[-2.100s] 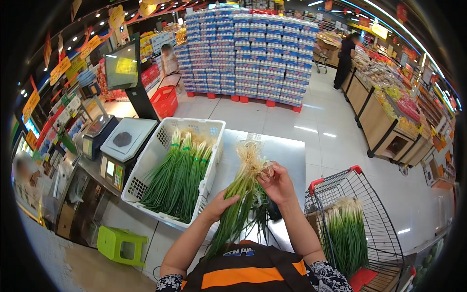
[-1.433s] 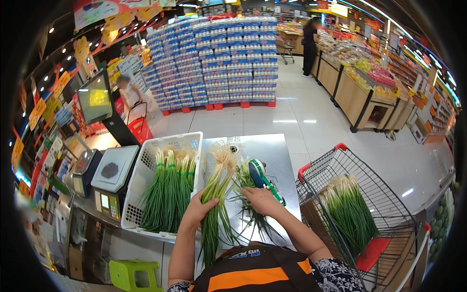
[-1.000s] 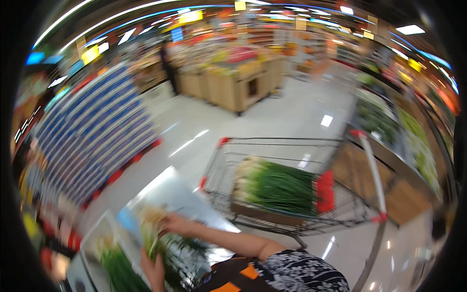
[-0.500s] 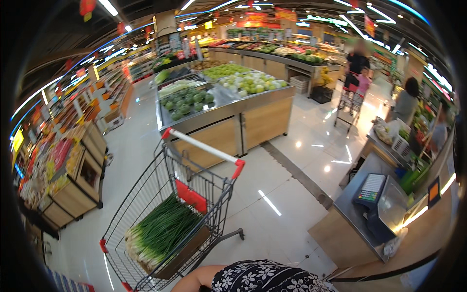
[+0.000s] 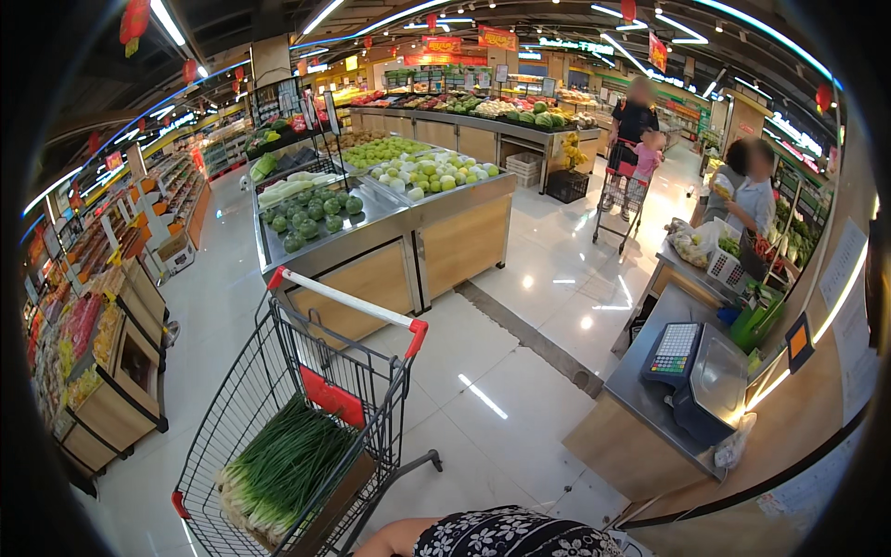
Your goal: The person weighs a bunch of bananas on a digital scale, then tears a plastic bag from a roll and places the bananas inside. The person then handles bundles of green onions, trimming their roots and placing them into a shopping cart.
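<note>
- At the lower edge, a bare arm (image 5: pixel 394 538) is shown, met by a black sleeve (image 5: pixel 520 534) printed with white flowers. The left hand and the right hand are outside the view, so whether either is open, closed or gripping cannot be told.
- Near the arm, to its left, long green onions (image 5: pixel 288 459) are held in a shopping cart (image 5: pixel 348 301); their pale root ends are turned to the lower left, their green tops toward the handle. A red panel (image 5: pixel 332 397) is set beneath the handle, and a brown cardboard side (image 5: pixel 339 506) is seen along the onions' right.
- At the right, a scale (image 5: pixel 715 381) is placed on a counter (image 5: pixel 622 432); its keypad (image 5: pixel 677 351) is covered with pale and coloured keys, their labels too small to be made out. Pale paper sheets (image 5: pixel 846 265) are fixed to the wall.
- Beyond the shopping cart, round dark-green produce (image 5: pixel 316 218) and yellow-green fruit (image 5: pixel 436 176) are displayed on a wood-sided stand (image 5: pixel 464 223).
- Farther right, a white basket (image 5: pixel 724 266) is placed near two people (image 5: pixel 742 200).
- Farther back, a second cart (image 5: pixel 620 209) is shown with a person in black (image 5: pixel 636 121) behind it and a person in pink (image 5: pixel 647 158) beside its handle.
- In the distance, red banners (image 5: pixel 498 38) are hung, marked with yellow characters, and a lit sign (image 5: pixel 575 46) is mounted overhead.
</note>
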Demonstrator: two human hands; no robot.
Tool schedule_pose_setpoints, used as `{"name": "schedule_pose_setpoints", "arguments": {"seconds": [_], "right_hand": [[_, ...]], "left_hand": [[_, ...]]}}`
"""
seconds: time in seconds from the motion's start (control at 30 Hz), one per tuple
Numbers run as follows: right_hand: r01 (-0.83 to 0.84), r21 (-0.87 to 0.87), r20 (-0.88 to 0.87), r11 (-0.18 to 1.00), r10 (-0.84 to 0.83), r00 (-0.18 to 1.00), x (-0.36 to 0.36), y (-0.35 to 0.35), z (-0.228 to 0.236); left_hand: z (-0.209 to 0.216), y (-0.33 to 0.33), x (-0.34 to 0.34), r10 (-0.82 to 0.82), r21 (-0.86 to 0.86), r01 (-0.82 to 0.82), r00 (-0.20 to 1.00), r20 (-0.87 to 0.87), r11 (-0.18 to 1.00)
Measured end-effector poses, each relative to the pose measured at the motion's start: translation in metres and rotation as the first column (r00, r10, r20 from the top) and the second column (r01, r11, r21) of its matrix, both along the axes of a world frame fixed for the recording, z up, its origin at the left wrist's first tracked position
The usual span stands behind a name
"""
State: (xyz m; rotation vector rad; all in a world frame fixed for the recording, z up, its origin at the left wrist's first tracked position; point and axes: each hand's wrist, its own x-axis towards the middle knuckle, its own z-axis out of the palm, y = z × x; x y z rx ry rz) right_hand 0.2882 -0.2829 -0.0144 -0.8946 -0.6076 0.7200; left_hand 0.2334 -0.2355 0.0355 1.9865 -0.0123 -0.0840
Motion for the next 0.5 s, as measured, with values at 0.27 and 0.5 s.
{"name": "schedule_pose_setpoints", "arguments": {"seconds": [0.27, 0.5], "right_hand": [[0.010, 0.001, -0.005, 1.000, -0.010, 1.000, 0.001, 0.003, 0.001], [0.000, 0.025, 0.002, 1.000, 0.000, 1.000, 0.004, 0.012, 0.002]], "left_hand": [[-0.002, 0.011, 0.002, 0.006, 0.004, -0.006, 1.000, -0.030, 1.000], [-0.004, 0.020, -0.003, 0.041, 0.028, -0.040, 0.998, -0.041, 0.999]]}}
